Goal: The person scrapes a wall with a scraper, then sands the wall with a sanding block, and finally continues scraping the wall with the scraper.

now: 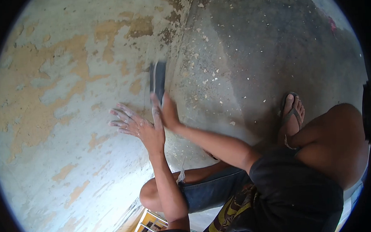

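Observation:
My right hand (169, 111) grips the near end of a dark, flat oblong piece (159, 75) with a lighter stripe along one side. The piece is slightly blurred and overlaps the lower part of the wall, close to where it meets the floor; its exact kind I cannot tell. Just left of it, my left hand (139, 125) is spread with the fingers apart, white dust on its fingertips. That hand overlaps the peeling wall (71, 132), and its thumb points toward the right hand. Pale paint and tan bare patches mark the wall around both hands.
The grey floor (257, 64) carries scattered paint flakes, thickest along the wall's base. My foot in a flip-flop (292, 112) rests on the floor at right, and my bent knees frame the arms. A white metal rack (150, 223) appears at the bottom edge.

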A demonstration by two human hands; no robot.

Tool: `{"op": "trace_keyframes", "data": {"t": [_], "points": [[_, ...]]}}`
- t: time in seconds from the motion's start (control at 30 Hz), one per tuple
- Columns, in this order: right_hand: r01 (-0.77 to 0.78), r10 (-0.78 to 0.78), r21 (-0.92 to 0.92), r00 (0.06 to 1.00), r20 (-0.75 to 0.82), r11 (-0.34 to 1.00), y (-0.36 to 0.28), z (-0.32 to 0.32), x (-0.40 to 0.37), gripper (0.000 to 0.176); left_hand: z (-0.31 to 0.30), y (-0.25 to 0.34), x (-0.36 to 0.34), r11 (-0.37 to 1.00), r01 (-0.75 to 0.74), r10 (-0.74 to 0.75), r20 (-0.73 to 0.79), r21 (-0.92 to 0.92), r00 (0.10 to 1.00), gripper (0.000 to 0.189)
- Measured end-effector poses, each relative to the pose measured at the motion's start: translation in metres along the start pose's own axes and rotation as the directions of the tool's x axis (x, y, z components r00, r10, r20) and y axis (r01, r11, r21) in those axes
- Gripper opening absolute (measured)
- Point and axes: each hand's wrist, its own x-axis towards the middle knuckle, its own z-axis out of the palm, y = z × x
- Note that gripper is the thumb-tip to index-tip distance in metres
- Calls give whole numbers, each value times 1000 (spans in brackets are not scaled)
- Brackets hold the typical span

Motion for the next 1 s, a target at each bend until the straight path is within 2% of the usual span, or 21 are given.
{"op": "trace_keyframes", "data": {"t": [0.03,0.1,0.17,0.23,0.3,0.33,0.4,0.43,0.5,0.53,0.6,0.63,0.67,0.73,0.87,0.93,1.0], "points": [[-85,83,19,993,83,996,7,1,-21,44,3,3,2,1000,-10,10,1,-4,1000,100],[-92,101,-63,983,153,994,11,0,-42,44,7,7,4,992,6,-2,-37,124,999,103],[-93,107,-79,974,199,993,16,3,-43,43,6,13,4,995,37,-36,-13,97,999,103],[-9,8,66,1000,21,998,-4,-4,-4,44,3,13,5,995,82,-82,-8,57,997,103],[80,-71,63,989,-128,995,-22,-8,40,45,1,6,3,997,27,-27,10,69,1000,103],[78,-70,65,990,-122,995,-27,-9,38,45,0,4,1,997,32,-32,7,73,999,103],[-26,27,18,998,-56,1000,-36,-14,41,46,-2,4,1,1000,-5,5,9,20,1000,100],[100,-100,-12,991,-87,995,-15,-5,25,44,1,6,4,1000,-17,17,1,8,1000,100],[2,-4,61,1000,29,998,0,-3,-13,43,6,6,3,996,37,-36,-6,82,999,102],[-3,2,65,1000,20,998,2,-5,-18,43,7,8,4,996,28,-28,2,84,1000,102],[-96,104,-63,984,144,993,5,-7,-28,42,7,11,5,993,37,-34,-34,108,999,102],[-24,25,-43,999,28,999,2,-7,-17,42,5,11,4,993,42,-38,-31,113,999,102],[-25,27,-46,999,36,999,-2,-8,5,42,3,10,4,995,41,-41,-9,96,999,101],[96,-90,24,982,-164,995,-15,-11,46,41,2,8,3,996,53,-53,3,74,999,101],[69,-82,-83,984,-160,994,-19,-15,31,39,3,3,3,999,3,-3,4,46,1000,100],[-67,69,-124,998,8,990,-3,-12,-14,35,8,7,3,999,3,-5,22,54,1000,101],[-84,87,-116,996,21,990,-1,-16,-25,34,10,12,4,993,20,-15,-38,120,999,101]]}}
